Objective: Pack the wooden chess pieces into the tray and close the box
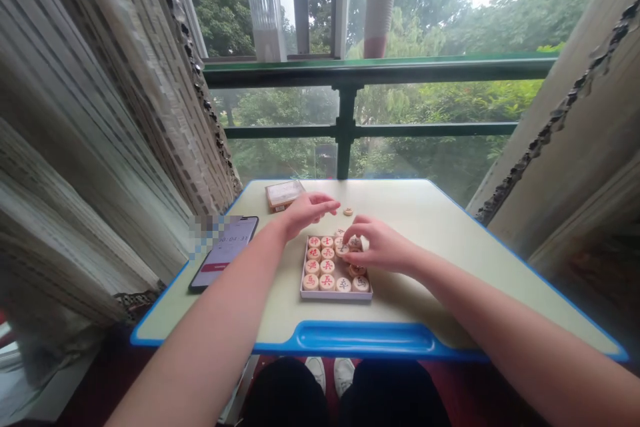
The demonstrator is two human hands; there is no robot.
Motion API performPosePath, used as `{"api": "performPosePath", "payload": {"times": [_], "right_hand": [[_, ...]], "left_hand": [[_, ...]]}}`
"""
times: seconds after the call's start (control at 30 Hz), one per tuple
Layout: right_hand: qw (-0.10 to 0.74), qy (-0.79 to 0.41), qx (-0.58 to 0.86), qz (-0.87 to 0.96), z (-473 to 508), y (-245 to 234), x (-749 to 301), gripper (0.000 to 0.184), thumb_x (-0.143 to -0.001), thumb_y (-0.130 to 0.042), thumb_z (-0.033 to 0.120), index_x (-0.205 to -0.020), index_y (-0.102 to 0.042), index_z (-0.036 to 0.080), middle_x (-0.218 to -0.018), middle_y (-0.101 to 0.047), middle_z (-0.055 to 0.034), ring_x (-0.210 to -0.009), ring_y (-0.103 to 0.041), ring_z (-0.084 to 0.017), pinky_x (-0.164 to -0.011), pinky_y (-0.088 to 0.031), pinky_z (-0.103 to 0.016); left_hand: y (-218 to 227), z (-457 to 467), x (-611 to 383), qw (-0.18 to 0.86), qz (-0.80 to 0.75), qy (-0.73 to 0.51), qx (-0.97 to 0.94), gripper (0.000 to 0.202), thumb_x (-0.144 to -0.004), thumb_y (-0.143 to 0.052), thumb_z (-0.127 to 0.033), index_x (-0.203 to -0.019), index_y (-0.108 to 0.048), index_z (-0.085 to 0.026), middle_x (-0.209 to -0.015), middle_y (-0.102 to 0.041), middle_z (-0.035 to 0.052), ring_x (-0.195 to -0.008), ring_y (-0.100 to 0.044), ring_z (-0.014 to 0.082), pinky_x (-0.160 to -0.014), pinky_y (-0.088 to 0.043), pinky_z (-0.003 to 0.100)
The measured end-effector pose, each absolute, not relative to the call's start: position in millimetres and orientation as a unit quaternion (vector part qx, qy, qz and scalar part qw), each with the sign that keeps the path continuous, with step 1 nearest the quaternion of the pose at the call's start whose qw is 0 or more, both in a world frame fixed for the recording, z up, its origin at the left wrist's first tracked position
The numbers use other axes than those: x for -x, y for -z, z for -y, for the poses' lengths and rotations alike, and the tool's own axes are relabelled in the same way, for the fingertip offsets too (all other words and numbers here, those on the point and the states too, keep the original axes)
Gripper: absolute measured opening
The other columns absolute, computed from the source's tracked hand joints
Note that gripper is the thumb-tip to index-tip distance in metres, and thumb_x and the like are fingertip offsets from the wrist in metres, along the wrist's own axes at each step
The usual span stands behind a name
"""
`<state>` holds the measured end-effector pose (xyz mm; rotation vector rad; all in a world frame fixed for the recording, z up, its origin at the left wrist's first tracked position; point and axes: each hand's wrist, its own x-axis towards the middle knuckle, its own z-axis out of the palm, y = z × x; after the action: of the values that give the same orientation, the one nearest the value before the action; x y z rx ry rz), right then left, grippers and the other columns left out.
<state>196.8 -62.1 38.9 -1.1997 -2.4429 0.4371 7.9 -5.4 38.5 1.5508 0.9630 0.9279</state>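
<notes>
A shallow white box (pixel 305 292) on the small table (pixel 440 240) holds several round wooden chess pieces (pixel 320 265) with red characters. My right hand (pixel 383 245) rests over the box's far right corner, fingers curled on one piece there. My left hand (pixel 306 208) hovers just beyond the box, fingers loosely spread, holding nothing. One loose chess piece (pixel 348 211) lies on the table just right of its fingertips.
A black phone (pixel 225 250) lies at the table's left edge. The box lid (pixel 284 193) sits at the far left corner. The table has a blue rim with a front groove (pixel 367 339). Curtains (pixel 125 113) hang on both sides, and a green window rail (pixel 375 70) stands behind.
</notes>
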Motion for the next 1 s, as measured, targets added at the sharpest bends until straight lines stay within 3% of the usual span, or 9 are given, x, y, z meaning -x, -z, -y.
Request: {"api": "performPosePath", "payload": {"times": [0.33,0.7,1.0], "right_hand": [[0.165,-0.135,0.427,0.879,66.1,-42.0,-190.8,0.019,-0.069,-0.064,0.031,-0.085,-0.068,0.021,-0.084,-0.057,-0.0047,-0.075,-0.056,-0.016,-0.072,-0.044,-0.028],[0.163,-0.136,0.440,0.872,66.8,-41.9,-189.0,0.021,-0.065,-0.065,0.025,-0.086,-0.068,0.021,-0.085,-0.057,-0.0044,-0.077,-0.056,-0.017,-0.072,-0.044,-0.028],[0.170,-0.120,0.417,0.885,70.1,-42.3,-188.5,0.014,-0.073,-0.058,0.022,-0.077,-0.071,0.021,-0.075,-0.056,-0.0039,-0.070,-0.053,-0.015,-0.065,-0.042,-0.025]], "left_hand": [[-39.7,0.2,-2.9,0.543,-0.385,-0.459,-0.589,0.037,-0.064,-0.066,-0.047,-0.075,-0.065,-0.013,-0.071,-0.058,0.0029,-0.049,-0.031,0.0035,-0.045,-0.023,0.020],[-39.4,-1.8,-0.2,0.557,-0.376,-0.475,-0.568,0.037,-0.066,-0.066,-0.047,-0.077,-0.065,-0.012,-0.071,-0.056,0.0032,-0.049,-0.033,0.0031,-0.044,-0.024,0.019],[-38.2,-3.7,0.9,0.557,-0.380,-0.474,-0.567,0.039,-0.065,-0.066,-0.049,-0.077,-0.065,-0.012,-0.071,-0.056,0.0024,-0.048,-0.032,0.0031,-0.044,-0.023,0.019]]}}
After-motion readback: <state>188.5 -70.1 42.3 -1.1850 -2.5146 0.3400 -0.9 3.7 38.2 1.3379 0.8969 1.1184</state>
